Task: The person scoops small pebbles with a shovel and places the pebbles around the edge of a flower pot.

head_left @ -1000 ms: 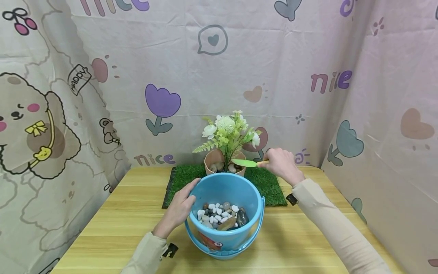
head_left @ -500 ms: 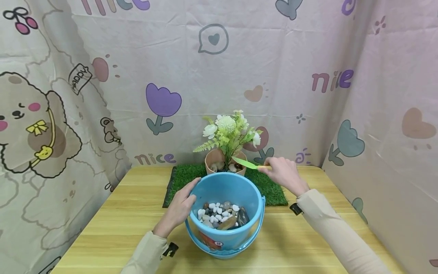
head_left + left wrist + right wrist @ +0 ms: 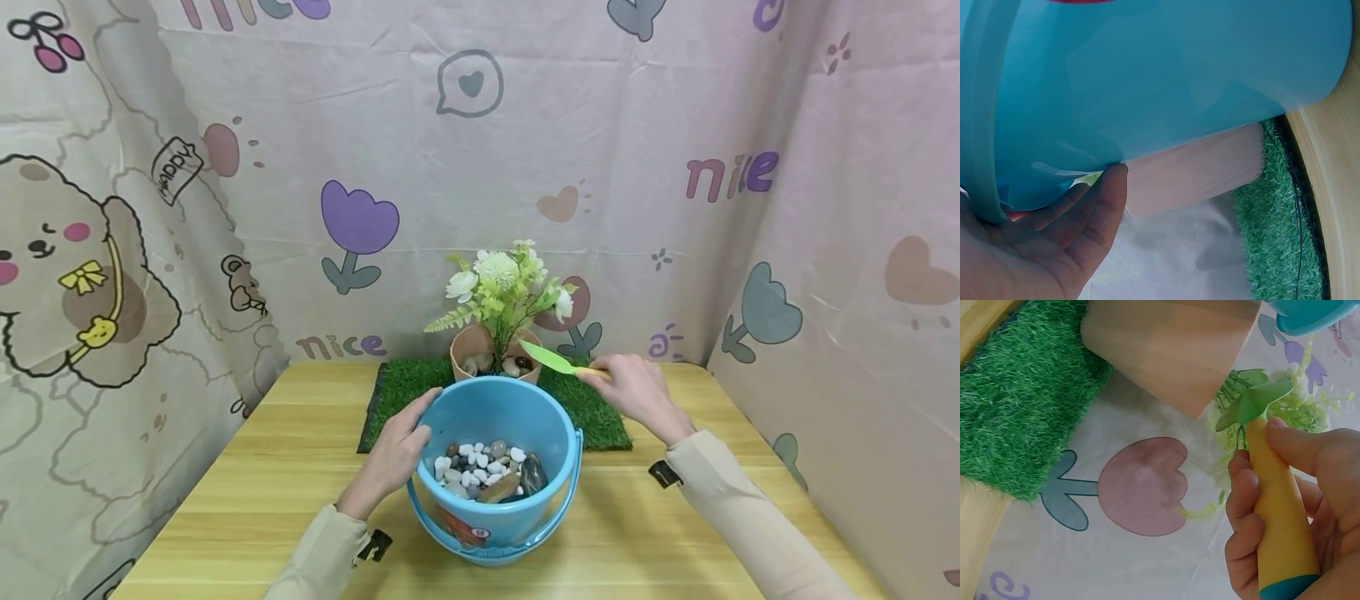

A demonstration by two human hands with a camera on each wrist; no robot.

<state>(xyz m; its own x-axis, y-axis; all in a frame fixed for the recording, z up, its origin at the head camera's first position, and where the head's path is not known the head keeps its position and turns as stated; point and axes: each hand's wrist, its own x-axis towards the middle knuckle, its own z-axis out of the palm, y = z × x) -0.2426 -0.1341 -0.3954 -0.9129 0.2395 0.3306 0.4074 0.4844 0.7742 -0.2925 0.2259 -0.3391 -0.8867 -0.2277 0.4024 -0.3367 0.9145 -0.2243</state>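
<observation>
My left hand (image 3: pixel 393 450) grips the left rim of a light blue bucket (image 3: pixel 517 408), its fingers along the outer wall in the left wrist view. Pebbles (image 3: pixel 480 471), white, grey and brown, lie at the bottom of the bucket. My right hand (image 3: pixel 637 392) holds a small toy trowel by its yellow handle (image 3: pixel 1275 506), which ends in teal. The trowel's green blade (image 3: pixel 547 358) points left, tip raised, near the right side of a peach flowerpot (image 3: pixel 1172 344). White and green flowers (image 3: pixel 497 271) stand in that pot, with stones (image 3: pixel 517 365) around the stems.
Beneath the pot lies a green artificial grass mat (image 3: pixel 592 417) on a light wooden table (image 3: pixel 247 500). A printed cloth (image 3: pixel 637 108) hangs behind and at both sides. The bucket's handle (image 3: pixel 551 525) hangs down at its front.
My right hand has moved right and toward me with the trowel, and the blade has drawn a little away from the stems, its tip tilting up. My left hand stays on the bucket.
</observation>
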